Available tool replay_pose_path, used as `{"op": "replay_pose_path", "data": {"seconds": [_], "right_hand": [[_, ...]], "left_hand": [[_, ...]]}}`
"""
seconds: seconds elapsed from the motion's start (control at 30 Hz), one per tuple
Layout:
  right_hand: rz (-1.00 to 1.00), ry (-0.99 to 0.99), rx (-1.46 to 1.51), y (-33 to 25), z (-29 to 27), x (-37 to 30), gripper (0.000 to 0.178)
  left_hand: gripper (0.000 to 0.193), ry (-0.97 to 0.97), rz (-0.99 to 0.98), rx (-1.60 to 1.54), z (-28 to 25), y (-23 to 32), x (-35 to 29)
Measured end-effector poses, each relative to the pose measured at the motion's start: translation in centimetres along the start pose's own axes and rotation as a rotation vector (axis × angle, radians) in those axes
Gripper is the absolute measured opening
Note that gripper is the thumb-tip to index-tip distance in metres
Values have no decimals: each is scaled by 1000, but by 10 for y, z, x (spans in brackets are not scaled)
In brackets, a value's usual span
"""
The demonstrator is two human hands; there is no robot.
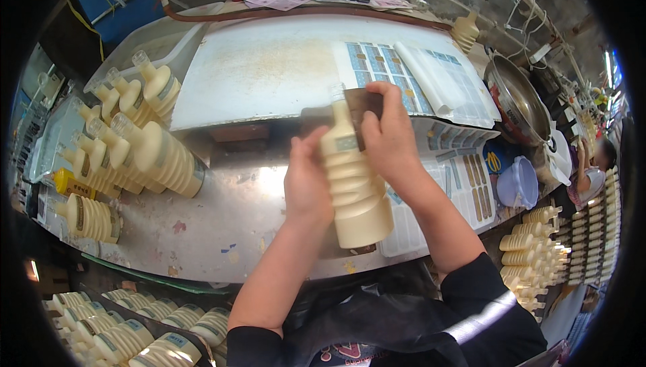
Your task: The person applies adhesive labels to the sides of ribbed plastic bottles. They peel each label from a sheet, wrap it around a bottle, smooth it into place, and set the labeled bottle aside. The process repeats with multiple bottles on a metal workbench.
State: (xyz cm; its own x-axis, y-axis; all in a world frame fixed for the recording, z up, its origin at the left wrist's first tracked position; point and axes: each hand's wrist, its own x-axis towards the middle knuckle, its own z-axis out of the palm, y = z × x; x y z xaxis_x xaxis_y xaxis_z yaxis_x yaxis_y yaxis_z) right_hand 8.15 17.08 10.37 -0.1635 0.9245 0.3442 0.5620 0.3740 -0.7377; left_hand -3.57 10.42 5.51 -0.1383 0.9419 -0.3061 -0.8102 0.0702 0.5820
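A cream bottle [360, 205] with spiral ridges and a clear neck stands tilted in front of me, over the metal table [235, 219]. My left hand [307, 178] is wrapped round its left side. In my right hand [391, 135] is a thin dark brown flat piece [364, 108], pinched between fingers and thumb and held against the bottle's neck and shoulder. A small grey-blue label [346, 143] shows on the shoulder. Part of the bottle's right side is hidden by the dark piece and my right hand.
More cream bottles [168, 158] stand at the left, with others in crates [121, 333] below. Beyond my hands is a white board [262, 64] with blue decal sheets [383, 64]. A lilac bucket [518, 182] and a large metal pan [518, 98] sit right. A person [592, 172] is farther right.
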Motion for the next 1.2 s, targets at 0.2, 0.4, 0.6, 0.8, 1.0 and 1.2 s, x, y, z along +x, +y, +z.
{"op": "replay_pose_path", "data": {"seconds": [0.2, 0.4, 0.6, 0.8, 1.0, 1.2], "right_hand": [[-156, 12, 144, -9, 6, 0, 40], [19, -15, 16, -2, 8, 1, 39], [-131, -8, 30, -5, 7, 1, 35], [-43, -46, 21, -13, 21, -3, 37], [-31, 45, 15, 13, -5, -1, 38], [-165, -25, 102, 11, 7, -3, 37]], "left_hand": [[59, -16, 21, -27, 5, -3, -1], [59, -4, 8, 22, 3, -1, -1], [59, -12, 34, 0, 6, -4, -4], [57, -9, 80, 116, 6, -4, -1], [52, -64, 84, 138, -1, -7, 3], [37, 17, 271, 660, -17, -16, 18]]}}
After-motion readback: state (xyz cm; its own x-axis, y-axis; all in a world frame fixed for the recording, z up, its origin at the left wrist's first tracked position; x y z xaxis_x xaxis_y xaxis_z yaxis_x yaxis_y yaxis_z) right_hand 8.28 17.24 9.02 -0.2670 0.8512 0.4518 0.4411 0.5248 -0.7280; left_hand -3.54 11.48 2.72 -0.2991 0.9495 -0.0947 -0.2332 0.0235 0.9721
